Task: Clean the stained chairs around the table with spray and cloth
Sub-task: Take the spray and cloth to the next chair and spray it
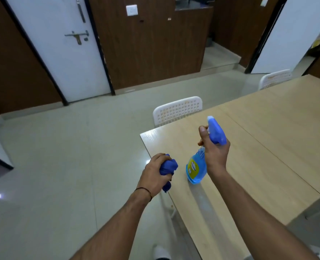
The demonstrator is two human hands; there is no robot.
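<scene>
Head view. Left hand (155, 171) is clamped round a bunched blue cloth (168, 167), held just off the table's near corner, over the floor. Right hand (216, 154) is wrapped round the neck of a blue spray bottle (195, 168), one finger at the trigger. Bottle is tilted above the table (258, 137), nozzle pointing ahead. Cannot tell whether its base touches the tabletop. Hands are apart, side by side, with the bottle body between them.

Progress (judged): both tools are in hand, and no chair looks wet or wiped. No stains can be made out on the chair backs. The cleaning appears to be all left to do.

Nearest white chair (178, 109) is tucked at the table edge, ahead of both hands, touched by neither. A second chair (274, 77) stands further along, well apart.
</scene>
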